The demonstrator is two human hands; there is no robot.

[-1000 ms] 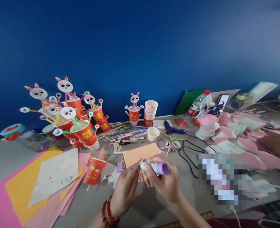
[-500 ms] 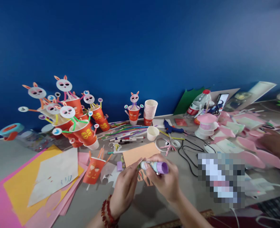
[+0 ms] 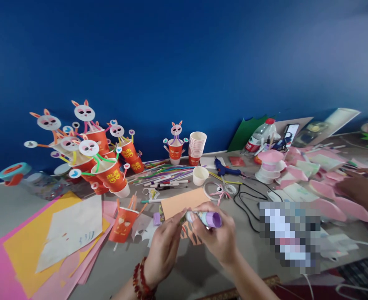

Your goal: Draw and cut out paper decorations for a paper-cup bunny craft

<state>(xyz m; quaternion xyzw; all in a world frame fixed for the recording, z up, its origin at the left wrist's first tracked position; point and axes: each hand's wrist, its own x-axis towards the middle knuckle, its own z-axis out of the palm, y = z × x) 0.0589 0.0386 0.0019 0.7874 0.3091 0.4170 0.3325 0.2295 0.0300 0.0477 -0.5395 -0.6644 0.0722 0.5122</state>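
Little is changing since the earlier frames: our two hands are staying together at the table's front and the glue stick is edging slightly up and left; the other person's hand at far right is sliding a bit inward.

Going left to right: we are seeing the stacked coloured paper [image 3: 31, 246], then the bunny cups [image 3: 107, 173], then the tipped red cup [image 3: 123, 223] just left of our hands. Our left hand [image 3: 163, 250] is pinching a small paper piece [image 3: 190, 235] at its fingertips, fingers closed on it. Our right hand [image 3: 220, 237] is clamped around the glue stick [image 3: 204, 218], which is lying nearly level, long axis left-right, purple base pointing right, tip pointing left at the paper piece. So the piece is sitting just left of the tip, touching or nearly; we cannot tell which. The orange card [image 3: 184, 201] is lying just behind. Further right: black cable [image 3: 249, 204], the other person's hand [image 3: 357, 191] over pink cutouts [image 3: 352, 208].
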